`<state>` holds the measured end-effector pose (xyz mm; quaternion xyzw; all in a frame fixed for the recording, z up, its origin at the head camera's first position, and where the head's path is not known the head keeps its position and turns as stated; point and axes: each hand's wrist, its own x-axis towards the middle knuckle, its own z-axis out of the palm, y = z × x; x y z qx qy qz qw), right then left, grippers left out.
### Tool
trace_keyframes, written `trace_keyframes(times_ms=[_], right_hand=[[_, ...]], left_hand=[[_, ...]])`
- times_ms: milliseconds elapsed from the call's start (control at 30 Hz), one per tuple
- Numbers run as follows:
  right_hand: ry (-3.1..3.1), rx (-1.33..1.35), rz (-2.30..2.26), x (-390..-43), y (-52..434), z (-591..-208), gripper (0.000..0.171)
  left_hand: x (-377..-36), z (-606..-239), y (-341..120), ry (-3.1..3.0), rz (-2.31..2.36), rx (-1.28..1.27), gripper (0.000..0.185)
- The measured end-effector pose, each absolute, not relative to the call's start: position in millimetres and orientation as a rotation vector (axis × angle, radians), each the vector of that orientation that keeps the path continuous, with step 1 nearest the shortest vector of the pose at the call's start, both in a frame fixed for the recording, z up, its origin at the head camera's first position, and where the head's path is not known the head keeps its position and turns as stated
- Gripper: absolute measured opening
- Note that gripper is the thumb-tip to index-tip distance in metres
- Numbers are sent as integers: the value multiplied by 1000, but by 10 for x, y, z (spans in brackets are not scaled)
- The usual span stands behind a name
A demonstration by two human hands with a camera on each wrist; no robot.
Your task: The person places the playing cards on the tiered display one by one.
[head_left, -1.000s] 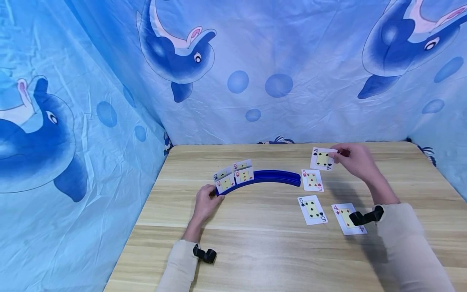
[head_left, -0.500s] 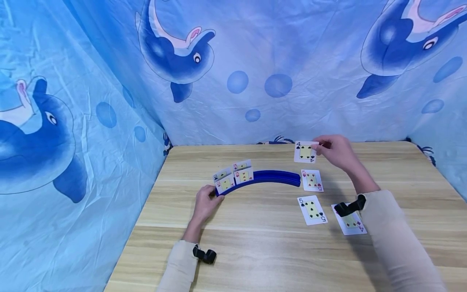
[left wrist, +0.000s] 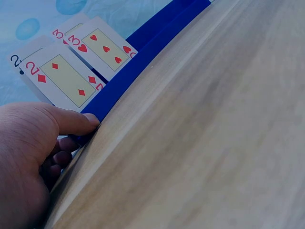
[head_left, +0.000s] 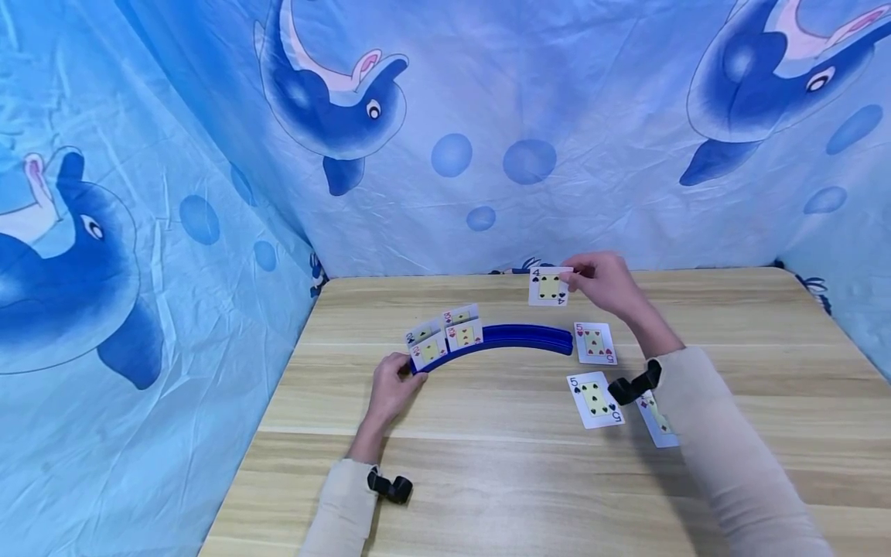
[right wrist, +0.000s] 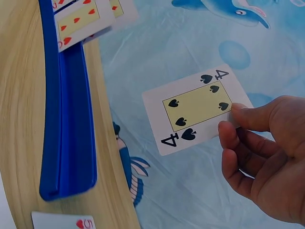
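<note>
Between thumb and fingers, my right hand [head_left: 604, 285] pinches the four of spades [right wrist: 195, 109] by its edge, held above the far side of the table. A curved blue card holder [head_left: 525, 337] lies below and to the left of that card. My left hand [left wrist: 33, 143] grips the holder's left end, thumb on its front face. Standing in the holder's left part are the two of diamonds [left wrist: 62, 76] and the three of hearts [left wrist: 102, 50] in front. Behind them show a black two [head_left: 421, 333] and a three of diamonds [head_left: 461, 316], partly covered.
Right of the holder, the five of hearts [head_left: 595, 343] and five of spades [head_left: 595, 400] lie face up on the wooden table [head_left: 487, 464]. A four of diamonds [head_left: 657, 422] is partly hidden by the right sleeve. A blue dolphin-print curtain [head_left: 557, 93] hangs behind.
My right hand has carried the four of spades leftward and slightly farther back, from above the five of hearts to beyond the holder's right half. The left hand stays on the holder.
</note>
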<state>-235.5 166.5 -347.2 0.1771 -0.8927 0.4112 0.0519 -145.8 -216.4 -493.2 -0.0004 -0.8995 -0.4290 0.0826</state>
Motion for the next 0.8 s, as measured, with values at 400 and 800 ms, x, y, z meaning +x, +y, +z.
trace_keyframes(times_ms=[400,800], right_hand=[[-2746,606,1348,-2414,1359,-3509,23],[-2744,703,1342,-2454,1099,-3645,20]], left_hand=[[-1446,-4905,-2148,-2696,-1302,13,37],[-1451,-4905,-2160,-2689,-1278,-15,34]])
